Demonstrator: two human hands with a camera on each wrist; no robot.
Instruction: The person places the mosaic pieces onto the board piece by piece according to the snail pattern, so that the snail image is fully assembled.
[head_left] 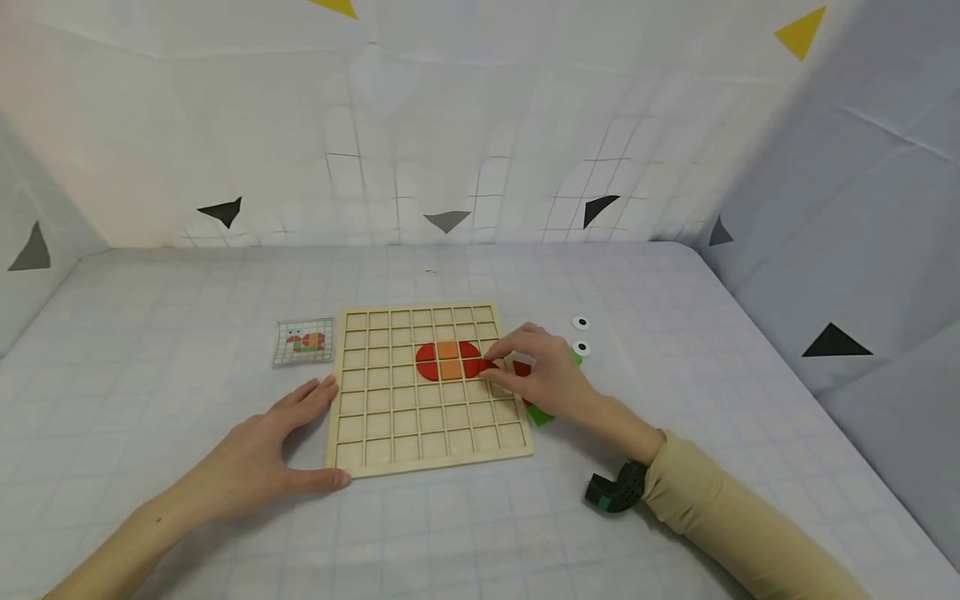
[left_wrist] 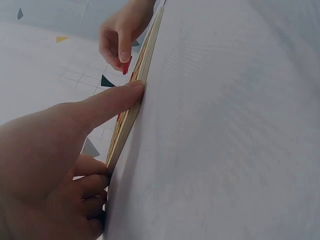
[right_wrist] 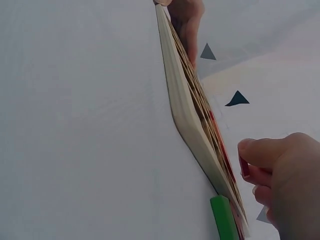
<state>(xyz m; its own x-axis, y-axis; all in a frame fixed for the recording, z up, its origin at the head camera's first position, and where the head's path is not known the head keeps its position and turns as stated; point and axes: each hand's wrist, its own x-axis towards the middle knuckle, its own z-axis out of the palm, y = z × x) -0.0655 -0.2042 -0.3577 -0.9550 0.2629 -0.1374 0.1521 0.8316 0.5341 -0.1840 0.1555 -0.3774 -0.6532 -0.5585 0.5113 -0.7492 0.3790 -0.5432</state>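
A wooden grid board (head_left: pixel 390 425) lies on the cloth-covered table. Near its middle, red tiles (head_left: pixel 426 363) with rounded outer corners flank orange square tiles (head_left: pixel 448 358), together making an oval. My right hand (head_left: pixel 551 379) is over the board's right side, pinching a small red tile (right_wrist: pixel 243 167) between thumb and fingertips, just above the grid. At the board's left edge, my left hand (head_left: pixel 262 458) touches the frame, thumb by the near corner and fingers farther up. Beside the board's right edge, partly under my right hand, lie green tiles (head_left: pixel 538 414) and more red ones (head_left: pixel 522 367).
A small picture card (head_left: pixel 303 342) with a coloured grid design lies left of the board. Two white eye discs (head_left: pixel 581 322) lie beyond my right hand. A black device (head_left: pixel 618 487) sits at my right wrist. White cloth walls (head_left: pixel 450 108) with triangle markers stand behind and beside the table.
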